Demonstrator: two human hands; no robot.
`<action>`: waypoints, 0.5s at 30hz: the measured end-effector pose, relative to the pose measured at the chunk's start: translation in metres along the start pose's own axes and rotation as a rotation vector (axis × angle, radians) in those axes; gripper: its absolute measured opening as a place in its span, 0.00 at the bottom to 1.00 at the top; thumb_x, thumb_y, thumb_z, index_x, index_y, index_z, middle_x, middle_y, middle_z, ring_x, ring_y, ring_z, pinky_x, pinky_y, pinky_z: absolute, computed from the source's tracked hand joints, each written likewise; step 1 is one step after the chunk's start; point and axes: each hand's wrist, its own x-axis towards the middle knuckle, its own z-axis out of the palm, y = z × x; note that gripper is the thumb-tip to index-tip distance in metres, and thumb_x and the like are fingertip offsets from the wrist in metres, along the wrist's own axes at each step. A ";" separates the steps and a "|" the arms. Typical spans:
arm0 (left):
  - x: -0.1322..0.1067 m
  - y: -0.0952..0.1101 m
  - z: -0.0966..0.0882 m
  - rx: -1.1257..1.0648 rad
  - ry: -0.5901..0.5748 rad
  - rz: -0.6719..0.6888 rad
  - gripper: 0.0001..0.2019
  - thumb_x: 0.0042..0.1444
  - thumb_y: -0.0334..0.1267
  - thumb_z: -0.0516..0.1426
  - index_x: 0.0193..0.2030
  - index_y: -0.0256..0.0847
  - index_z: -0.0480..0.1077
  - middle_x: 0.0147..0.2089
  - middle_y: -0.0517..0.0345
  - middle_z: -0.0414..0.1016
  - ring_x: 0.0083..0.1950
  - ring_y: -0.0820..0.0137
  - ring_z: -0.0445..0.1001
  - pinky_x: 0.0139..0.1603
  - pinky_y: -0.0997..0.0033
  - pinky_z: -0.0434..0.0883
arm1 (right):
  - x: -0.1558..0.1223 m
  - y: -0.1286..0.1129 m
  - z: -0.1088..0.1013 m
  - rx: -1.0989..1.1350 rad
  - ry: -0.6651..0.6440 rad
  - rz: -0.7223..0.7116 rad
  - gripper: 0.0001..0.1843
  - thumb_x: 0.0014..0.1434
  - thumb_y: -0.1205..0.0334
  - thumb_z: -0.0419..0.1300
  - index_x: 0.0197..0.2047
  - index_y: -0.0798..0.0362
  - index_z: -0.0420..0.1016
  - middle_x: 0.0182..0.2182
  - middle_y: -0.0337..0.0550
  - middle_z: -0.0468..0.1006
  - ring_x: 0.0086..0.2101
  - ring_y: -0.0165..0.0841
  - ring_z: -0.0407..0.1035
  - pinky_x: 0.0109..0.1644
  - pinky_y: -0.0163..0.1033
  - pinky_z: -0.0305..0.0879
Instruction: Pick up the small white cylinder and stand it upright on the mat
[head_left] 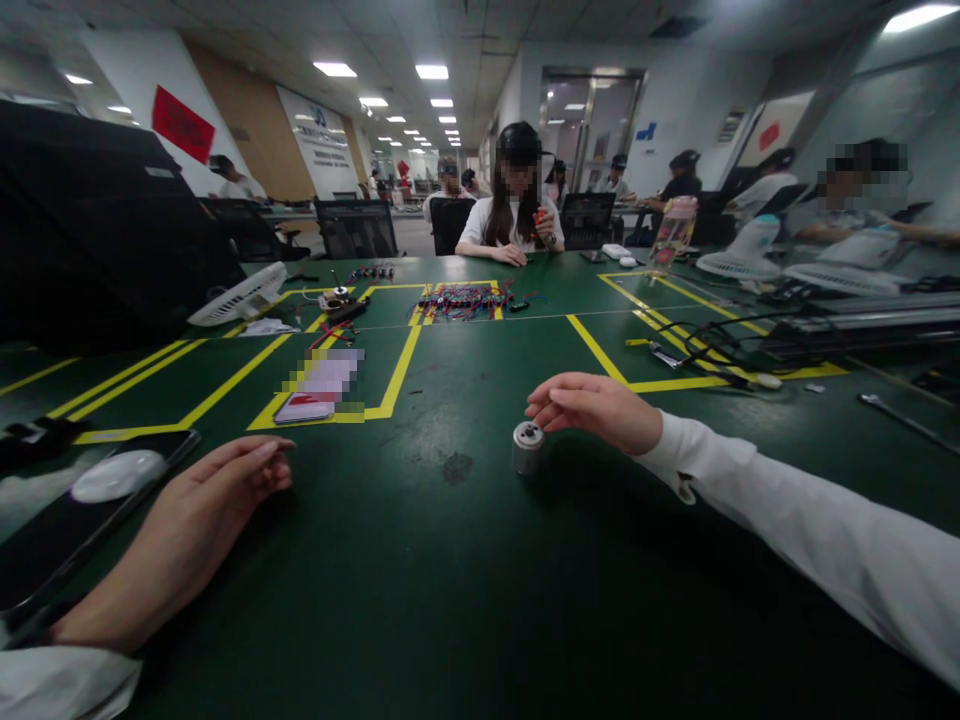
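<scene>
A small silver cylindrical motor stands upright on the green tabletop, its dark hub facing up. Just behind it and to its right is my right hand, with loosely bent fingers reaching over the motor's upper edge. Whether the fingertips touch the motor I cannot tell. My left hand rests at the left, half curled and loose, with nothing seen in it. Beside that hand lies a dark phone with a white computer mouse on it.
A pale phone lies inside yellow tape lines. Farther back are a heap of wired parts, a white fan and black cables. Across the table sits a person holding something orange. A bottle stands at right.
</scene>
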 end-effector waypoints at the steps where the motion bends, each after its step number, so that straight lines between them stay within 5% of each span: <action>1: 0.000 0.000 0.000 0.003 -0.002 -0.002 0.09 0.49 0.34 0.64 0.38 0.40 0.77 0.31 0.58 0.76 0.32 0.71 0.73 0.31 0.79 0.76 | 0.000 0.000 0.001 -0.009 -0.004 -0.008 0.23 0.59 0.49 0.56 0.48 0.61 0.67 0.45 0.52 0.70 0.42 0.33 0.69 0.45 0.38 0.69; 10: 0.002 -0.006 -0.005 0.014 0.004 0.021 0.09 0.48 0.36 0.64 0.38 0.41 0.76 0.32 0.58 0.76 0.32 0.71 0.74 0.31 0.80 0.76 | -0.001 -0.011 0.019 -0.472 0.010 -0.163 0.14 0.56 0.57 0.60 0.41 0.60 0.74 0.38 0.45 0.73 0.35 0.26 0.68 0.43 0.33 0.68; 15: 0.001 -0.003 -0.006 -0.002 0.005 0.009 0.09 0.49 0.35 0.64 0.39 0.40 0.76 0.33 0.57 0.76 0.32 0.71 0.74 0.31 0.79 0.76 | -0.001 -0.020 0.008 -0.384 0.280 -0.307 0.17 0.58 0.52 0.59 0.41 0.59 0.74 0.39 0.46 0.72 0.38 0.28 0.68 0.43 0.34 0.67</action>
